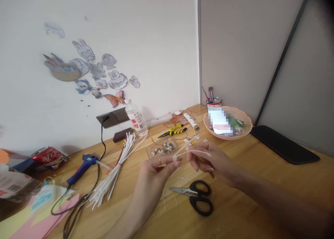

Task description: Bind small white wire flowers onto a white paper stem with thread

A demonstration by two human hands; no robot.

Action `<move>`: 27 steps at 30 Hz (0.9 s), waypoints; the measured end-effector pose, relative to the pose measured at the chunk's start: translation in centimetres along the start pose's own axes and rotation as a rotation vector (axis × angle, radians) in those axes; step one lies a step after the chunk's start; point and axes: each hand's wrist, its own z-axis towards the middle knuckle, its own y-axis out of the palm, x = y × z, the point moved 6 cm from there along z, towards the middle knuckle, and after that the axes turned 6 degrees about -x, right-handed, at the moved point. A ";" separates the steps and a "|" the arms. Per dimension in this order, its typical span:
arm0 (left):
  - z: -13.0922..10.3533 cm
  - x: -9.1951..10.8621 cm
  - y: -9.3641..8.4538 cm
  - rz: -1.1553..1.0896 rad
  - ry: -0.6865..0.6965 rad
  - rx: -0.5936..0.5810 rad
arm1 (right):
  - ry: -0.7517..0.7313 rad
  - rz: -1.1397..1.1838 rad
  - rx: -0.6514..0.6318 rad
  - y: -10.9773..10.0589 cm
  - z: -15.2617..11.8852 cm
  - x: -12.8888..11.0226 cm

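Note:
My left hand (161, 169) is closed, its thumb and forefinger pinching a small white knotted piece (175, 158) of cord. Close by on the right, my right hand (208, 159) has its fingers curled around a white cord (196, 151), which arcs over the fingers. A thin yellow-brown stick-like tool also shows under the right fingers; its kind is unclear. Below the hands, black-handled scissors (194, 196) lie slightly open on the table. Just beyond the left fingers stands a clear tray (150, 152) of small beads.
A bundle of white strips (114, 176), a blue glue gun (82, 167) and its cable lie left. Behind are a water bottle (136, 118) and yellow-black pliers (173, 130). A pink bowl (249, 127) holding a phone stands back right, near a black pad (284, 145). Cord scraps litter the wooden table.

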 end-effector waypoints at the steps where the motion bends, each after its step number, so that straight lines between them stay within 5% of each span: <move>1: 0.1 0.0 0.0 0.029 0.009 0.001 | 0.003 0.019 -0.007 0.0 0.0 0.0; 9: 0.5 -0.2 0.4 0.075 0.039 -0.066 | 0.086 0.128 -0.153 0.9 0.0 0.9; 27: 1.0 -1.1 0.5 0.145 0.057 -0.117 | 0.151 0.150 -0.132 0.9 0.1 1.7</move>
